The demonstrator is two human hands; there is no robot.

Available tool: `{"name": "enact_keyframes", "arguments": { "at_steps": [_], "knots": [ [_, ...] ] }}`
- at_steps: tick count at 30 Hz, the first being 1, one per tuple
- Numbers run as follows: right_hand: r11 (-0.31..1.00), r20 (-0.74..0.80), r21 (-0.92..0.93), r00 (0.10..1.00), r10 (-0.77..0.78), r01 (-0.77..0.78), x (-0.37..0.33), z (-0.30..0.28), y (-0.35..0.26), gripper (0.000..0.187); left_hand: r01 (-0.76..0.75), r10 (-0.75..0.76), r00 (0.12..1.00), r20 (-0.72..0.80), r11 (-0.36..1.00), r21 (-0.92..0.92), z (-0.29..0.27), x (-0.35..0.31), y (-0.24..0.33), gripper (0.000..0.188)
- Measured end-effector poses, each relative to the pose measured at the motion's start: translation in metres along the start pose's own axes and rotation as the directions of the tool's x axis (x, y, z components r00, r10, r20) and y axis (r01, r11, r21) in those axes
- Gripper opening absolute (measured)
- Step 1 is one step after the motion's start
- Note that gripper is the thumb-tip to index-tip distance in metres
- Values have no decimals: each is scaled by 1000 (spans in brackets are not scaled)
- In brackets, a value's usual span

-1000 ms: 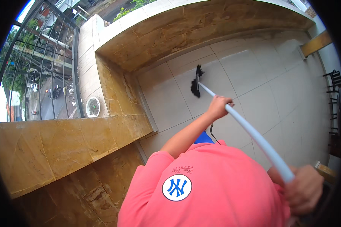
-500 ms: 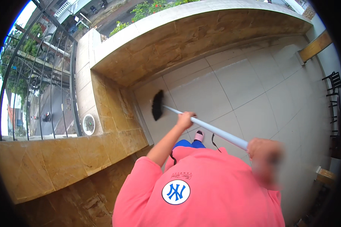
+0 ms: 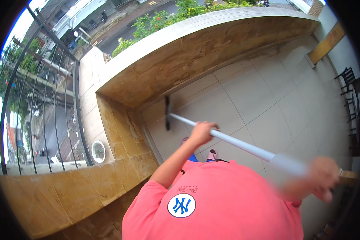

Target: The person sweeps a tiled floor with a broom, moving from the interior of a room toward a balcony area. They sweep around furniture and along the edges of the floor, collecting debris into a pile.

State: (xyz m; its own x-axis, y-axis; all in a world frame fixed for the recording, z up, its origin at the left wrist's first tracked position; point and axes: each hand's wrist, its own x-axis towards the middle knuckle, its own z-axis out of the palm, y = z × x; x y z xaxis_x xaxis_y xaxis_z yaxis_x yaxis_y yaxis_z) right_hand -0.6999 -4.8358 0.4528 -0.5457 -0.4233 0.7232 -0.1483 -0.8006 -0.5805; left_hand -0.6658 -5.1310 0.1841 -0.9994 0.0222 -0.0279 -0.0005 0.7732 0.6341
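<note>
Balcony with pale floor tiles (image 3: 268, 100), seen from above over a coral-pink shirt (image 3: 220, 204). Left hand (image 3: 202, 133) out ahead of the body, fingers (image 3: 207, 127) wrapped fully round the white pole (image 3: 244, 146) of a long-handled floor tool, about midway along the visible shaft. Right hand (image 3: 324, 182) low at the right, blurred; it sits on the near end of the same pole and looks closed round it, though single fingers cannot be made out. Pole runs on a slant from the right hand up and left across the tiles. Its dark head (image 3: 167, 113) stands narrow and upright in the view, resting on the floor just beside the foot of the tan stone parapet wall (image 3: 180, 68), near the inner corner where two wall runs meet. A foot in a sandal (image 3: 212, 154) shows on the tiles just under the pole, near the shirt's edge. On the ledge at the left, by the black metal railing (image 3: 74, 116), a small round white pot (image 3: 98, 151); its contents are too small to tell beyond a dark centre. Dark chairs (image 3: 350, 96) at the far right edge, well apart from the tool. Green shrubs (image 3: 164, 18) beyond the wall top.
</note>
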Motion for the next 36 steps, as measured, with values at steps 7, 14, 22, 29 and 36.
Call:
{"name": "enact_keyframes", "arguments": {
  "at_steps": [7,14,22,29,36],
  "knots": [
    [807,-324,-252,833,449,-534,-35,34,151,14,223,-306,904,298,933,282,18,-9,-176,24],
    [774,131,-566,896,425,-285,40,82,89,20,-105,127,975,185,987,-125,66,55,-77,20],
    [989,106,-85,988,-115,124,49,80,32,13,-331,339,931,138,940,-81,-37,39,-9,17],
    [942,-390,-178,900,197,-283,19,70,179,17,52,-97,965,244,981,185,-50,-18,-180,17],
    [796,-482,-475,868,121,-374,22,90,189,23,-15,-7,930,368,998,58,-1,37,-179,30]
  ]
}}
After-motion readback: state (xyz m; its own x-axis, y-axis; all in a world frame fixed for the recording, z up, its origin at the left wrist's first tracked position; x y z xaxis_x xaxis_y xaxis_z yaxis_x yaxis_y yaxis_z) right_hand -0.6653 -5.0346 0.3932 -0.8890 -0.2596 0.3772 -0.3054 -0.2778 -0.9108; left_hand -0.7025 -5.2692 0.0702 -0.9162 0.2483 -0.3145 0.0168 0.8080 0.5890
